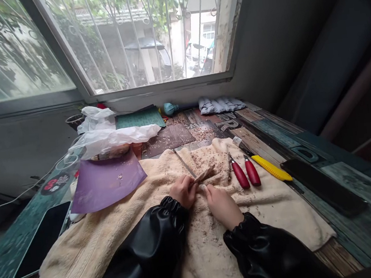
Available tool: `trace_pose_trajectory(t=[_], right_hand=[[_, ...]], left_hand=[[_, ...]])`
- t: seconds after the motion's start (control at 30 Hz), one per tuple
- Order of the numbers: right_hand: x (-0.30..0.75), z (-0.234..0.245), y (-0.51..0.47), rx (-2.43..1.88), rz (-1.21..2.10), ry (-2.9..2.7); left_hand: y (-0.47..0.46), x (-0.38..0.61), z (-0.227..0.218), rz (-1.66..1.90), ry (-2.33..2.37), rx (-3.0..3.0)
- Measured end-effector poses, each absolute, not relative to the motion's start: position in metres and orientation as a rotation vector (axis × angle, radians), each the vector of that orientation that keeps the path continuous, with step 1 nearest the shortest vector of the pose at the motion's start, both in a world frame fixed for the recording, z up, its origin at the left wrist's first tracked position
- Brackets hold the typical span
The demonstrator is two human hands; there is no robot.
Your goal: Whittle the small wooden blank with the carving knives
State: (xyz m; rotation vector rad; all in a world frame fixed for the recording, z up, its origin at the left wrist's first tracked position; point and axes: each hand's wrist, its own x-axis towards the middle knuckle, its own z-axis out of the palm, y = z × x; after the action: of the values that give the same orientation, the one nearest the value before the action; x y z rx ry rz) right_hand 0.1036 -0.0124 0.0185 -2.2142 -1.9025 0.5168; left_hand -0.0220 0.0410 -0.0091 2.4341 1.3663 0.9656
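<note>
Shavings litter the towel under the window; left fingers clasp a wood piece; right fingers: cannot tell.

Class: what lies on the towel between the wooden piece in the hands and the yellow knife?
Two red-handled tools lie side by side between the wooden piece and the yellow knife, on the towel, in the head view.

Two hands, one wooden piece, two red-handled knives, one yellow cutter, one purple sheet, one towel.
</note>
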Motion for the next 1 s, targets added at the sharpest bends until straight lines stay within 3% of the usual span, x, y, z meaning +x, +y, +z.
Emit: trace_pose_trajectory(t=[0.57, 1.0], right_hand=[[0.097, 0.016, -0.016, -2.282, 0.527, -1.863], [0.098, 0.012, -0.016, -2.299, 0.469, -1.854]], left_hand=[[0.038, -0.016, -0.006, 0.858, 1.628, 2.354], [0.045, -0.024, -0.008, 0.918, 1.352, 2.371]])
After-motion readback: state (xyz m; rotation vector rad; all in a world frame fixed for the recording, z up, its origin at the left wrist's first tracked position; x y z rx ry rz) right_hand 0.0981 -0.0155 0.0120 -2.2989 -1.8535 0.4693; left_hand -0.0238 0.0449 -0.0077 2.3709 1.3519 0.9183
